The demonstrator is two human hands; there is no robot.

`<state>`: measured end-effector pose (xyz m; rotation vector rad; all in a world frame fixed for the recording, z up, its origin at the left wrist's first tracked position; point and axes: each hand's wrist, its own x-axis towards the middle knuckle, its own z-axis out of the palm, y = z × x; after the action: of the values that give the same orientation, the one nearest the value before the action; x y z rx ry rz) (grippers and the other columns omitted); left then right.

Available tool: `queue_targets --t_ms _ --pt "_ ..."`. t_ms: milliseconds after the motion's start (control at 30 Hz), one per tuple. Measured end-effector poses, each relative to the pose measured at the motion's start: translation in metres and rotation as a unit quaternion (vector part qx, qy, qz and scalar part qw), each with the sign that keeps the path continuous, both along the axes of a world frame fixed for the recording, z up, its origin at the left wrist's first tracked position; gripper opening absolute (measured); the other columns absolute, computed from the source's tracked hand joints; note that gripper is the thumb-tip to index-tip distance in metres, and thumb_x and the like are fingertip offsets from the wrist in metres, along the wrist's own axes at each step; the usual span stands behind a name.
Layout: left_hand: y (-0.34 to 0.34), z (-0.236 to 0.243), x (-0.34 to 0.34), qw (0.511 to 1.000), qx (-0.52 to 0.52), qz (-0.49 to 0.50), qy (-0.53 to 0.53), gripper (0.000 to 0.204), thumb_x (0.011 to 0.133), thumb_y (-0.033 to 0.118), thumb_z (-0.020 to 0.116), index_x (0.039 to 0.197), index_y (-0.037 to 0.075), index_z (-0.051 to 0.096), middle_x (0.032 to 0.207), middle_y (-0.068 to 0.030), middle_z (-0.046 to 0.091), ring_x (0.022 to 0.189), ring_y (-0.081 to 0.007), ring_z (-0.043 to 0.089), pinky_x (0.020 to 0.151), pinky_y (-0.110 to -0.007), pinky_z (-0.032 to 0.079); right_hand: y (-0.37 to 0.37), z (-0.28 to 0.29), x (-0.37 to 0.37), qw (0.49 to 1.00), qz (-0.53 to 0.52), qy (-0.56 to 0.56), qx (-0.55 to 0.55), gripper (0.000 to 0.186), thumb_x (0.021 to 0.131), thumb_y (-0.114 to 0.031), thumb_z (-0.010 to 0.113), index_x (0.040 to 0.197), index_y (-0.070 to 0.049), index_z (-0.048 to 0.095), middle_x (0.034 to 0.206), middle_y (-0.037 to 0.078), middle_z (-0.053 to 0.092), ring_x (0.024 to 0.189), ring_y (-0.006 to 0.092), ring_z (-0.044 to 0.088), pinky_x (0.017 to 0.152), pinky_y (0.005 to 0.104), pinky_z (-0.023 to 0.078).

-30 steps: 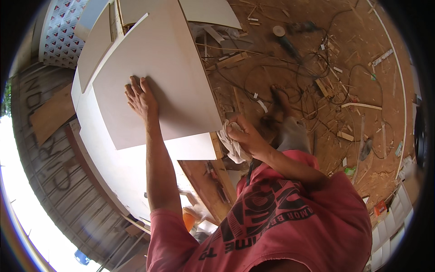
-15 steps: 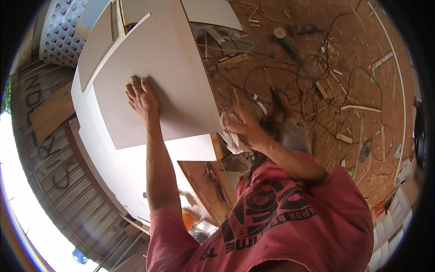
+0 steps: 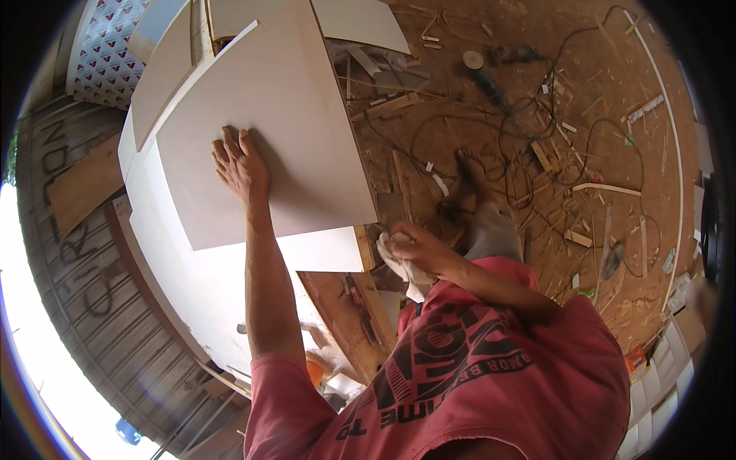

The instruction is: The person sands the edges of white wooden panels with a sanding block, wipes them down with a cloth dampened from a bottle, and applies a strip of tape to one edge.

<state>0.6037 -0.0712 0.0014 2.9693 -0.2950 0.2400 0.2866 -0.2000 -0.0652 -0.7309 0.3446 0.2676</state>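
Note:
A large pale board [image 3: 295, 100] lies on top of a white worktop [image 3: 172, 238], its near edge running out past my left arm. My left hand [image 3: 242, 165] rests flat on the board, fingers spread, holding nothing. Just off the board's near right corner, my right hand [image 3: 414, 249] is closed around a crumpled whitish cloth [image 3: 397, 267]. The cloth hangs below the fingers and does not touch the board.
An angle grinder [image 3: 484, 80] with its cable lies on the brown floor among wood offcuts. Tools [image 3: 359, 307] sit in a wooden recess under the worktop. Patterned sheeting [image 3: 111, 50] stands at the far left, beside a corrugated metal wall [image 3: 84, 264].
My right hand has drawn back toward my body with the cloth, away from the board's corner. The left hand stays in the same spot on the board.

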Motion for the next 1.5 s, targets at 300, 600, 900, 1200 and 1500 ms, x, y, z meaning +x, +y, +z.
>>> queue_targets --t_ms 300,600,900,1200,1500 --pt "0.000 0.002 -0.004 1.000 0.005 0.010 0.006 0.061 0.097 0.052 0.033 0.146 0.017 0.035 0.153 -0.0149 0.027 0.142 -0.0317 0.022 0.114 -0.045 0.017 -0.017 0.018 0.029 0.995 -0.076 -0.021 0.066 0.025 0.096 -0.026 0.059 0.111 -0.008 0.050 0.090 0.000 0.056 0.077 0.0073 0.056 0.065 0.0263 0.048" --pt "0.003 0.000 0.000 1.000 0.012 0.003 0.002 0.062 0.097 0.053 0.034 0.147 0.017 0.034 0.153 -0.0168 0.026 0.142 -0.0344 0.022 0.113 -0.048 0.017 -0.014 0.021 0.043 0.992 -0.065 -0.013 0.110 0.031 0.094 -0.032 0.062 0.106 -0.008 0.048 0.084 0.001 0.055 0.073 0.0073 0.053 0.061 0.0255 0.045" --pt "-0.001 0.004 -0.003 0.999 -0.002 0.018 0.045 0.069 0.095 0.059 0.032 0.149 0.017 0.030 0.155 -0.0180 0.020 0.145 -0.0350 0.014 0.115 -0.053 0.011 -0.072 0.012 0.147 0.985 -0.134 -0.105 -0.019 0.033 0.090 -0.037 0.066 0.099 -0.011 0.050 0.077 -0.003 0.048 0.068 0.0067 0.049 0.057 0.0237 0.042" --pt "-0.007 0.012 -0.004 0.999 0.003 -0.015 0.052 0.068 0.096 0.058 0.035 0.148 0.016 0.031 0.155 -0.0200 0.019 0.144 -0.0376 0.013 0.114 -0.055 0.011 -0.202 0.033 0.336 0.937 -0.199 -0.105 -0.267 0.035 0.091 -0.040 0.062 0.087 -0.008 0.047 0.075 -0.002 0.049 0.067 0.0077 0.047 0.059 0.0251 0.041" --pt "0.001 0.014 -0.012 0.998 0.011 0.030 0.055 0.067 0.096 0.057 0.036 0.148 0.016 0.031 0.155 -0.0179 0.019 0.145 -0.0337 0.012 0.116 -0.052 0.010 -0.133 0.032 0.240 0.863 -0.163 -0.136 -0.459 0.023 0.095 -0.025 0.060 0.097 -0.003 0.050 0.084 0.010 0.052 0.075 0.0224 0.053 0.070 0.0365 0.046"
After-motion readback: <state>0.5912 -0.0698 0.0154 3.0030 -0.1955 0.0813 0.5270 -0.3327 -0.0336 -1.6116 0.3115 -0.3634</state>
